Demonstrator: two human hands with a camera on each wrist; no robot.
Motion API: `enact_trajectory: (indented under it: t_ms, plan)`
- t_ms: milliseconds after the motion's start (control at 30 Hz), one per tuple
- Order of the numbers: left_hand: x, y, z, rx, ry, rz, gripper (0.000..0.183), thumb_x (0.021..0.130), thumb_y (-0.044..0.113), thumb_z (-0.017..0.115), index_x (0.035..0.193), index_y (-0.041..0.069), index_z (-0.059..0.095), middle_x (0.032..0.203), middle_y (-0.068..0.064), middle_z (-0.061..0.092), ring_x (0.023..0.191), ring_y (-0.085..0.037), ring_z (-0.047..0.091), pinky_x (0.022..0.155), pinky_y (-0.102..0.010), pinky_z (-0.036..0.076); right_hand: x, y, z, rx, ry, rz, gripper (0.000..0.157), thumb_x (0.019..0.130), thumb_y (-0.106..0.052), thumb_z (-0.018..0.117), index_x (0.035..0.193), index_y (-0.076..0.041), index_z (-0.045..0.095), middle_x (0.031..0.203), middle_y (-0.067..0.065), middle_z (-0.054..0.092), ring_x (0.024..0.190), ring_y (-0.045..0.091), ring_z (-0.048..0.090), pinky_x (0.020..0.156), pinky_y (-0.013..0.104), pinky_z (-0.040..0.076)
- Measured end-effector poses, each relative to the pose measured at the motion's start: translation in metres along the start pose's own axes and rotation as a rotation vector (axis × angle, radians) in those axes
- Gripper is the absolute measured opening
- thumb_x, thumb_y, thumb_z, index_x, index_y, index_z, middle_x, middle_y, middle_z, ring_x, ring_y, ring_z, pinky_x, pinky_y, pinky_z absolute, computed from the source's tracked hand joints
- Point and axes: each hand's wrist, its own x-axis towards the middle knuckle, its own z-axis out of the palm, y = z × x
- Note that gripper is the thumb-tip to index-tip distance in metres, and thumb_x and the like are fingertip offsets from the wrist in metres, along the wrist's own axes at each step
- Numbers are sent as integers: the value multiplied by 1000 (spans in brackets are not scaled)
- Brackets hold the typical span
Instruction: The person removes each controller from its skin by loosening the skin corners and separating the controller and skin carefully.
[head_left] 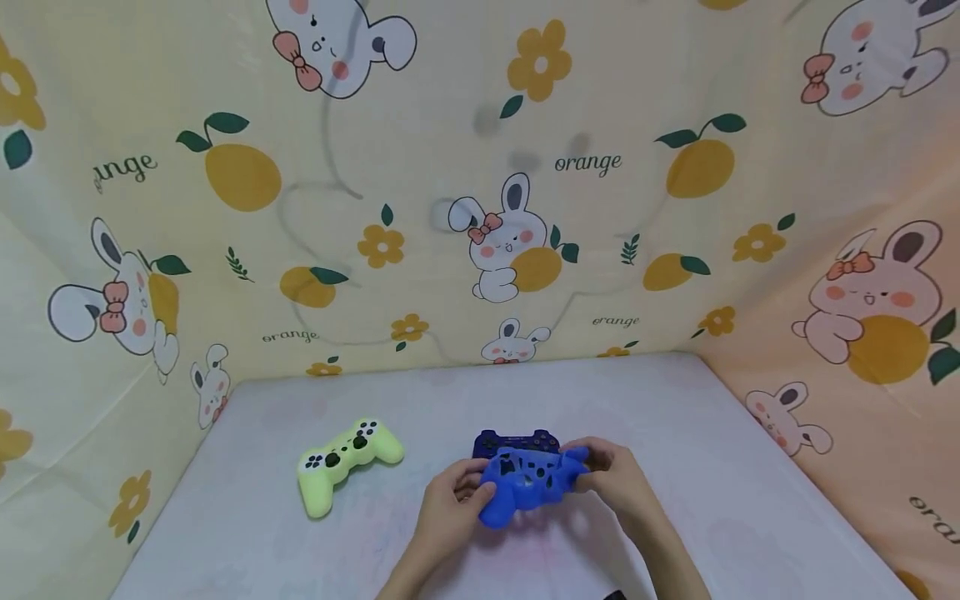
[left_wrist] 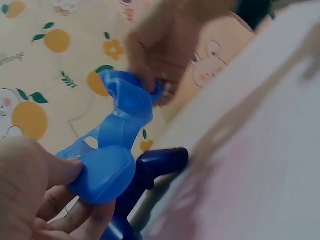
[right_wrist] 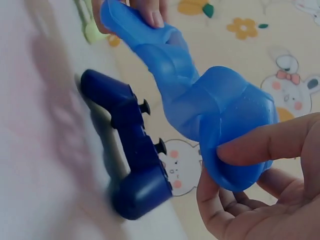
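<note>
L thumb + fingertips pinch one grip end of the blue cover (head_left: pixel 517 497); that's the L hand (head_left: pixel 450 504), fingers bent round the edge. R hand (head_left: pixel 613 479) has the opp. end, thumb on the near face, fingers curled behind, so I read both hands as holding the same piece. Cover's thin, soft-looking, w/ cut-outs for btns, and it's bent/twisted btwn the two hands. It's held up off the table (head_left: pixel 247 442), and from the R wrist cam I see a gap btwn it and the dark blue controller (right_wrist: pixel 132 145).

That controller lies on the table just beyond the cover, sticks up; from the head cam I only get its far part, rest is hidden. Yellow-green controller (head_left: pixel 349 460) sits off to the L, btns up, tilted a bit, well apart from the hands. Dark band (left_wrist: pixel 252 12) near the R wrist, too blurred for me to ID. Bkgd: cloth walls (head_left: pixel 450 108) w/ rabbits, oranges, flowers, approx. 3 sides round the table.
</note>
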Motion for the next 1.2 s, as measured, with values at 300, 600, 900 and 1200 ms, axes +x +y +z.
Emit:
enact_trajectory:
  t_ms: [300,600,900,1200]
  plan:
    - [-20,5,-5,-100,177,-75,29,92,4,69,120,2,65,99,-6,70,91,-18,67,83,-26,53,-8,11,13,195,22,26,57,66,20,59,122,13,58,106,19,66,92,24,64,78,31,54]
    - [-27,-4,-5,-198,298,-68,32,91,0,68,123,2,64,105,-12,69,93,-21,68,83,-27,53,-8,19,15,273,-199,-2,52,82,13,54,134,17,46,121,21,62,106,23,60,91,33,49]
    - [-30,-8,-5,-100,308,-63,33,92,2,68,124,6,65,104,-3,70,95,-15,68,84,-26,52,-8,21,16,305,-226,37,52,96,-15,63,137,13,46,124,21,59,107,23,59,90,35,50]
    - [-32,-5,-5,-131,329,-45,31,92,2,68,122,8,66,103,-4,70,95,-16,68,84,-26,53,-9,21,17,294,-176,68,55,93,-13,68,139,9,47,130,22,57,111,25,61,89,32,51]
